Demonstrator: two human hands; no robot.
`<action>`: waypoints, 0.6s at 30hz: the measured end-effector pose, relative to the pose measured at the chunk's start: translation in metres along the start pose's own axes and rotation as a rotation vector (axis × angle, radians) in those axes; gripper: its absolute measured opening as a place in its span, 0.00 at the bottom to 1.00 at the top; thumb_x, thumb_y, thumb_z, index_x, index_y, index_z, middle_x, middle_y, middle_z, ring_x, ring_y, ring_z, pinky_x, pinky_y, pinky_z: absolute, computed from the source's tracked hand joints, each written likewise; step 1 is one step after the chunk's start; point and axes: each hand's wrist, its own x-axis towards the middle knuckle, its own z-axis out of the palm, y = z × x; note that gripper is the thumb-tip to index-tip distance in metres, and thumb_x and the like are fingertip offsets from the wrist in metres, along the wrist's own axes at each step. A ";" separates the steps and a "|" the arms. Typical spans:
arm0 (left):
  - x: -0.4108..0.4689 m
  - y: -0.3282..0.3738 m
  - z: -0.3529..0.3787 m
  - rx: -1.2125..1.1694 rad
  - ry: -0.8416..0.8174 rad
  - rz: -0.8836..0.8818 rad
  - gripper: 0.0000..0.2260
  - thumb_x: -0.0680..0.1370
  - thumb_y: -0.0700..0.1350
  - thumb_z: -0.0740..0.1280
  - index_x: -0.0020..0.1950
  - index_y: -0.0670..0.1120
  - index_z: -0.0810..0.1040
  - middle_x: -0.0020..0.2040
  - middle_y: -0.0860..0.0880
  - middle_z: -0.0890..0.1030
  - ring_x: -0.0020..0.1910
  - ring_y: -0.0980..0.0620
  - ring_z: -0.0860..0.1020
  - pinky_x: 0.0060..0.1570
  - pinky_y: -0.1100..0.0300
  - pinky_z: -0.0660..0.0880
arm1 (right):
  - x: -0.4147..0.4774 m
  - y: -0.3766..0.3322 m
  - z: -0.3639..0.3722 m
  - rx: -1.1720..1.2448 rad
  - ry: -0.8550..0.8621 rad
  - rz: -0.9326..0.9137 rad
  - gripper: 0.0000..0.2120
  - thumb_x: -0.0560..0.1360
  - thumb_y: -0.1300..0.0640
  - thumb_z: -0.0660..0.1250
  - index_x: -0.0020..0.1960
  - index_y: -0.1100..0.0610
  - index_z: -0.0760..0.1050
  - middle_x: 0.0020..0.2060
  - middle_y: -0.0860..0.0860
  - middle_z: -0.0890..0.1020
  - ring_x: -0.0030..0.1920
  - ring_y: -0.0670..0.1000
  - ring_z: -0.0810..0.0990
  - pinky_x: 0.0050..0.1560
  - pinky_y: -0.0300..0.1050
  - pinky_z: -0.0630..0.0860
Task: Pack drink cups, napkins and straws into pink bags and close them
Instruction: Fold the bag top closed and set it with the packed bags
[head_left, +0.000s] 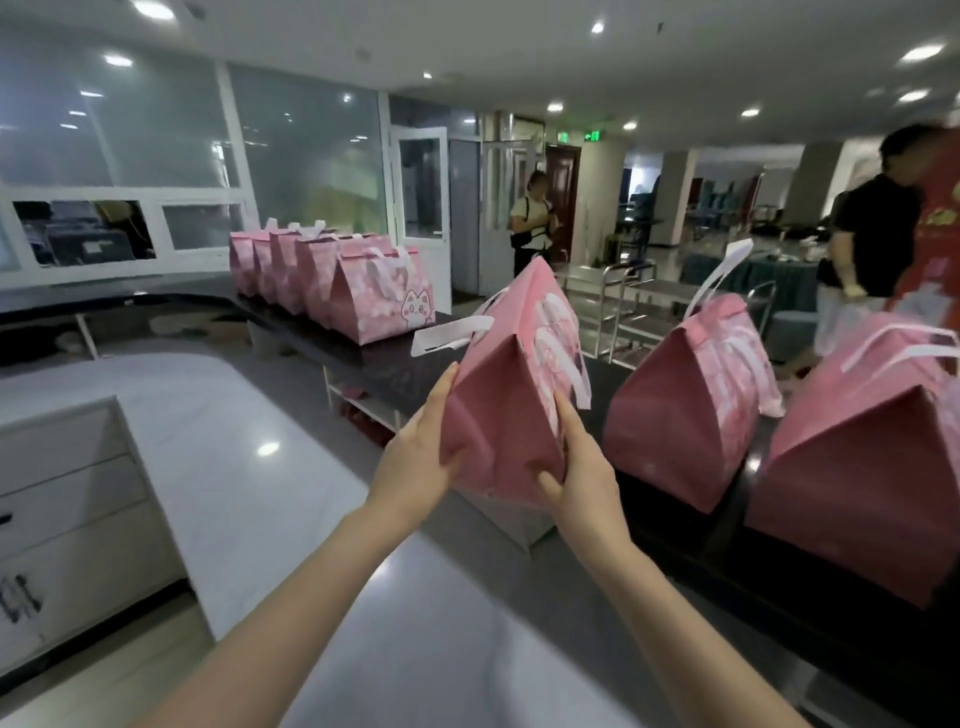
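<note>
Bag (506, 395) held upright, long axis vertical, peak leaning right.

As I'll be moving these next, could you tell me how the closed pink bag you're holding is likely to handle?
Probably fairly stiff: the pink bag keeps crisp folds between the left hand and right hand. Likely light, since it's held tilted by its sides alone. Its white handles hang loose, so would probably flop.
</note>
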 end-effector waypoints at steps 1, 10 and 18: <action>0.010 -0.006 0.007 -0.019 -0.015 0.002 0.46 0.72 0.41 0.72 0.74 0.71 0.45 0.62 0.52 0.76 0.57 0.46 0.78 0.53 0.51 0.77 | 0.008 0.005 0.004 -0.020 0.009 0.019 0.46 0.71 0.67 0.67 0.75 0.36 0.49 0.61 0.47 0.74 0.59 0.49 0.76 0.59 0.50 0.75; 0.082 -0.070 0.069 -0.199 -0.202 0.058 0.45 0.72 0.40 0.69 0.73 0.72 0.45 0.67 0.52 0.76 0.60 0.45 0.78 0.56 0.48 0.76 | 0.051 0.037 0.046 -0.236 0.171 0.200 0.45 0.73 0.64 0.68 0.74 0.33 0.45 0.62 0.46 0.73 0.58 0.49 0.75 0.54 0.49 0.76; 0.149 -0.096 0.100 -0.286 -0.362 0.160 0.44 0.73 0.41 0.67 0.75 0.69 0.43 0.66 0.52 0.75 0.59 0.45 0.78 0.54 0.45 0.76 | 0.105 0.047 0.069 -0.340 0.295 0.379 0.43 0.73 0.64 0.65 0.75 0.35 0.46 0.66 0.48 0.71 0.60 0.52 0.75 0.56 0.49 0.74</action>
